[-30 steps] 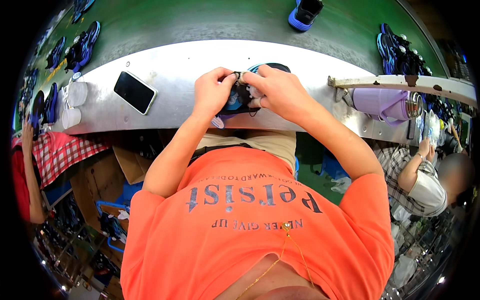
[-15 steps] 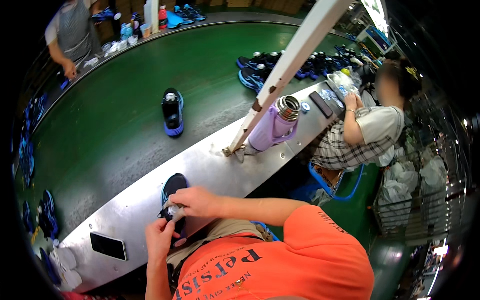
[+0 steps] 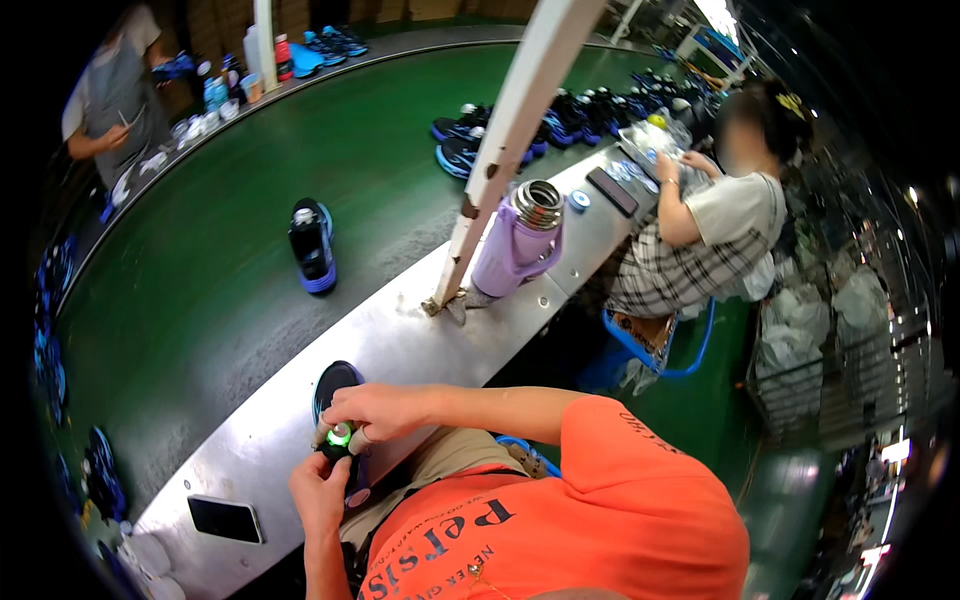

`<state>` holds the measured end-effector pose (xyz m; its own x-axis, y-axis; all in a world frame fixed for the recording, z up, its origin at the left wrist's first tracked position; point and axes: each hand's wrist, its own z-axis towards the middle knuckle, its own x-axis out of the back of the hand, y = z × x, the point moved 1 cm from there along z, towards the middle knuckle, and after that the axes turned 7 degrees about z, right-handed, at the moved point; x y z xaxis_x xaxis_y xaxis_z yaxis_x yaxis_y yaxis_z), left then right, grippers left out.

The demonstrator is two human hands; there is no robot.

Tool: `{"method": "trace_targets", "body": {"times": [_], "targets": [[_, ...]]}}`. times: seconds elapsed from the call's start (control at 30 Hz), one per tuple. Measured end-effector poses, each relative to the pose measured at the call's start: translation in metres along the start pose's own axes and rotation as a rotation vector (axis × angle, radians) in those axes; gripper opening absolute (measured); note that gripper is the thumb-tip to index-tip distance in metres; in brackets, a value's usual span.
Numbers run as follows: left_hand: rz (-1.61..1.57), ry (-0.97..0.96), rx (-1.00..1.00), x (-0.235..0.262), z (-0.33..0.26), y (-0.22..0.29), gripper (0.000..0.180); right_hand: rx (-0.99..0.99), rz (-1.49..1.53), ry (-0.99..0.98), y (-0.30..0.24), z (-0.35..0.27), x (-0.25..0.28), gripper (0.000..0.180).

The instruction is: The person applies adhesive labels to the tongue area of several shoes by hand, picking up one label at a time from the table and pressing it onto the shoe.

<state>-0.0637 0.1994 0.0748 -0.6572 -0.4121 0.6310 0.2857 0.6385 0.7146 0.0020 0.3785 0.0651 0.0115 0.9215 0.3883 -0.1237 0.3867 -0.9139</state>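
Note:
A black and blue sports shoe (image 3: 336,380) lies on the metal ledge just in front of me, its toe pointing away and its opening mostly hidden by my hands. Over that opening my right hand (image 3: 378,408) bends its fingers down, pale coverings on some fingertips. Closer to me, my left hand (image 3: 322,482) pinches dark material at the shoe's opening. Between the fingertips of both hands shows a small round piece (image 3: 340,434) glowing green; its exact kind is unclear. Another such shoe (image 3: 312,246) stands alone on the green belt ahead.
A phone (image 3: 225,519) lies on the ledge (image 3: 420,350) to my left. A lilac flask (image 3: 515,245) stands beside a white post (image 3: 500,150). Many shoes (image 3: 590,115) crowd the belt's far right. One co-worker (image 3: 700,210) sits at right; another (image 3: 125,110) stands far left.
My right fingers have shifted over the shoe's opening, and a green glow now shows where whitish material was. The view has turned slightly. The far-left co-worker's hand has risen.

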Motion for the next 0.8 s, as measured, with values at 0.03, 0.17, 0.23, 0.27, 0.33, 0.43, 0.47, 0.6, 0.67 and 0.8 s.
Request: {"method": "trace_targets", "body": {"times": [0.03,0.17,0.23,0.27,0.33,0.43,0.47,0.6,0.67,0.8], "targets": [[0.058,0.001,-0.023,0.001,0.001,0.002,0.009,-0.01,0.034,-0.006,0.0,0.001,0.001,0.032],[-0.213,-0.021,0.054,-0.005,0.013,-0.02,0.013,-0.028,-0.027,0.05,-0.006,0.002,0.0,0.032],[-0.28,-0.159,0.184,0.002,0.005,-0.001,0.016,0.016,-0.008,0.054,-0.002,0.0,0.0,0.032],[-0.31,-0.225,0.253,0.004,0.002,0.004,0.018,0.02,-0.006,0.059,0.001,0.0,-0.001,0.031],[-0.533,-0.263,0.252,0.001,0.002,-0.005,0.025,0.033,-0.012,0.05,-0.001,0.001,-0.001,0.031],[-0.744,-0.293,0.281,-0.004,0.002,-0.015,0.028,-0.067,-0.066,0.05,-0.003,0.002,-0.002,0.032],[-0.747,-0.293,0.273,-0.006,0.003,-0.017,0.027,-0.028,-0.046,0.033,-0.002,0.002,0.0,0.031],[-0.73,-0.267,0.274,-0.007,0.001,-0.016,0.019,-0.003,0.021,0.027,0.0,0.005,-0.002,0.03],[-0.733,-0.222,0.276,-0.007,-0.001,-0.009,0.017,-0.12,-0.135,0.064,-0.014,0.005,-0.001,0.029],[-0.747,-0.242,0.279,-0.011,0.0,-0.019,0.016,0.067,-0.004,-0.012,0.003,0.008,0.002,0.028]]}}
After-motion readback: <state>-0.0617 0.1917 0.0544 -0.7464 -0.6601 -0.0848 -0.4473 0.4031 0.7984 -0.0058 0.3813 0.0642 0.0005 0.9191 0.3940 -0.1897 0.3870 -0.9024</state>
